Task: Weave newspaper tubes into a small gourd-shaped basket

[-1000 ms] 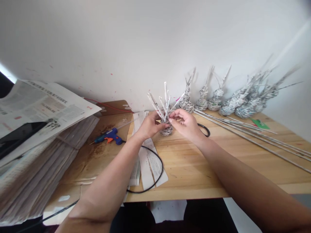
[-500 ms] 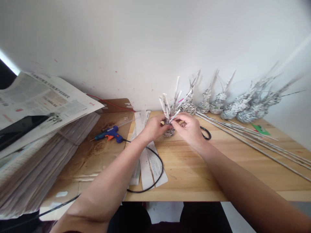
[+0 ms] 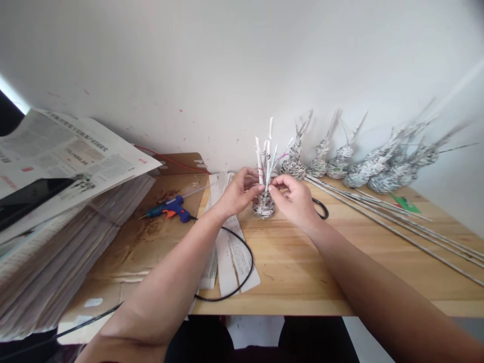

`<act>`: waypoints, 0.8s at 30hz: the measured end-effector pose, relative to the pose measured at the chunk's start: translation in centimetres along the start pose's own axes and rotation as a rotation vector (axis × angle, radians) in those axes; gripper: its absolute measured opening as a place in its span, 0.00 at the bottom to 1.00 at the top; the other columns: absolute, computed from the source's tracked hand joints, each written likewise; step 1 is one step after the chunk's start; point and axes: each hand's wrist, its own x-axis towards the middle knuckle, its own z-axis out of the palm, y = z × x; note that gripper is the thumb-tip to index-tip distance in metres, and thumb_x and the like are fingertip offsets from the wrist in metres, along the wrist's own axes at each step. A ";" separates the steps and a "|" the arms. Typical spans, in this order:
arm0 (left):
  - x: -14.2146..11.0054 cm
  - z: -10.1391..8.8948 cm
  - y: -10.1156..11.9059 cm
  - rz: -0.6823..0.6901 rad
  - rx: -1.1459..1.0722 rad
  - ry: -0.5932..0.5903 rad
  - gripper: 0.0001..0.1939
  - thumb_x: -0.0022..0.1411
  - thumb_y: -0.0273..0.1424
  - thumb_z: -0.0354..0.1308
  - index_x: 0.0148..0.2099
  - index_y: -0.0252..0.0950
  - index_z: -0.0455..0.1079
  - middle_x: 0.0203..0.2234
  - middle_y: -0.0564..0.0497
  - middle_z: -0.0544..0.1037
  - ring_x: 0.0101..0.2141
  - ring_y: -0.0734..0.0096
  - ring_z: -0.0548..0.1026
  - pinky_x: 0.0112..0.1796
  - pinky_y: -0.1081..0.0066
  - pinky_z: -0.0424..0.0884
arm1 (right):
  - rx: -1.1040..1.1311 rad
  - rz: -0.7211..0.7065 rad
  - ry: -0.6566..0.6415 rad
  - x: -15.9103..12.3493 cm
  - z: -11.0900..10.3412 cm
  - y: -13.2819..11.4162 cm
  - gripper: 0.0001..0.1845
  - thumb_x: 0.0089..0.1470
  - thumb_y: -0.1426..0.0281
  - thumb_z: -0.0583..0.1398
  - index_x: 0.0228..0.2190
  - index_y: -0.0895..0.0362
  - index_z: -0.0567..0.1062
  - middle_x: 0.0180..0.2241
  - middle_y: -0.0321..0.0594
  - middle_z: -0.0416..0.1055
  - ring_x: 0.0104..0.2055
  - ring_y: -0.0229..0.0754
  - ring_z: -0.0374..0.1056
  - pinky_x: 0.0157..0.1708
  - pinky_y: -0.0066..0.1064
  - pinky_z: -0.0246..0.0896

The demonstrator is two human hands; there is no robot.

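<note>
Between my hands stands a small woven newspaper piece, rounded at the bottom, on the wooden table. Several rolled paper sticks rise from its narrow neck. My left hand closes around the sticks from the left, its thumb at the neck. From the right, my right hand pinches the base of a front paper stick, with thumb and forefinger close to the left thumb. Some fingertips are hidden behind the sticks.
Several finished-looking woven pieces line the wall at right. Long paper rods lie before them. Scissors' black handle shows beside my right hand. A blue glue gun rests on cardboard, its black cord crossing paper strips; stacked newspapers stand left.
The front paper stick, which leaned right, now stands nearly upright with the others. My hands have shifted slightly, and more of the woven body shows below them.
</note>
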 end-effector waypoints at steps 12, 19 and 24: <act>0.0 0.2 0.3 0.010 0.030 0.014 0.24 0.55 0.45 0.71 0.45 0.34 0.70 0.44 0.45 0.80 0.37 0.69 0.80 0.35 0.71 0.78 | -0.004 0.003 0.031 0.1 0.0 0.1 0.06 0.53 0.65 0.64 0.30 0.54 0.74 0.29 0.39 0.76 0.30 0.41 0.72 0.22 0.27 0.63; -0.3 0.5 0.8 0.006 0.289 0.117 0.13 0.59 0.39 0.66 0.35 0.33 0.75 0.28 0.50 0.80 0.30 0.69 0.77 0.34 0.70 0.74 | 0.019 0.063 0.014 0.2 0.0 0.7 0.08 0.54 0.63 0.65 0.30 0.54 0.76 0.29 0.38 0.77 0.24 0.37 0.67 0.22 0.29 0.61; -0.3 0.5 1.0 -0.016 0.311 0.141 0.10 0.58 0.37 0.64 0.34 0.34 0.73 0.26 0.51 0.78 0.27 0.71 0.76 0.32 0.71 0.72 | 0.074 0.082 0.000 0.3 0.1 1.2 0.07 0.53 0.63 0.65 0.29 0.53 0.75 0.28 0.38 0.75 0.27 0.41 0.70 0.26 0.32 0.68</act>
